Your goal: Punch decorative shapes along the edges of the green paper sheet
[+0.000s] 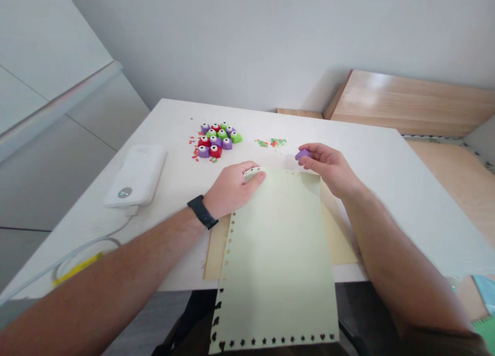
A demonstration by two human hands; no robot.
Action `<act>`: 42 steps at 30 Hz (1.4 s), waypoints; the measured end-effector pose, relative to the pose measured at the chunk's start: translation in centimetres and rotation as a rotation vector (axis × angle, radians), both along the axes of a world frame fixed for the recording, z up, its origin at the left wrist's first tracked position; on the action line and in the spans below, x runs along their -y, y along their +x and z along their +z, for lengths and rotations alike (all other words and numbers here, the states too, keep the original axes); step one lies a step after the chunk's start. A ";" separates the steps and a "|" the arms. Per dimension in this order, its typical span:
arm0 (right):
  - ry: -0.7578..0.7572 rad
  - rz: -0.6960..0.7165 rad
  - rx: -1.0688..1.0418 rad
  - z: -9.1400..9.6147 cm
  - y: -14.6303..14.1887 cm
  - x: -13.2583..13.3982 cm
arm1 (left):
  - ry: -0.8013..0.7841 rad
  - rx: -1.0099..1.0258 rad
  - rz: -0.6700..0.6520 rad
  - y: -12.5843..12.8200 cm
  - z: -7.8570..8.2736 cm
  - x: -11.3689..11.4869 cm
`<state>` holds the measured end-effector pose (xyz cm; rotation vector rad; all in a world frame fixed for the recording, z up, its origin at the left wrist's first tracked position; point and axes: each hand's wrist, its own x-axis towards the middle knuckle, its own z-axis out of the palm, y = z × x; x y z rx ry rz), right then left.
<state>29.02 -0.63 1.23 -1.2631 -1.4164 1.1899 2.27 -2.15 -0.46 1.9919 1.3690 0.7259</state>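
Observation:
A pale green sheet of paper hangs partly over the table's front edge. Small shapes are punched along its left and bottom edges, and a few along the top. My left hand, with a black band on the wrist, pinches the sheet's top left corner between thumb and fingers. Just above the sheet's top right corner, my right hand holds a purple craft punch in its fingertips, apart from the paper. Several more craft punches in purple, red and green stand grouped at the back left.
Red and green paper bits lie scattered near the punches. A white power bank with a cable sits at the left. Yellowish paper lies beneath the green sheet. Wooden furniture stands at the back right.

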 end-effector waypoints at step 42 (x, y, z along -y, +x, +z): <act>0.351 0.049 0.810 -3.2 -0.8 -3.9 | 0.004 0.041 -0.039 0.4 0.1 0.3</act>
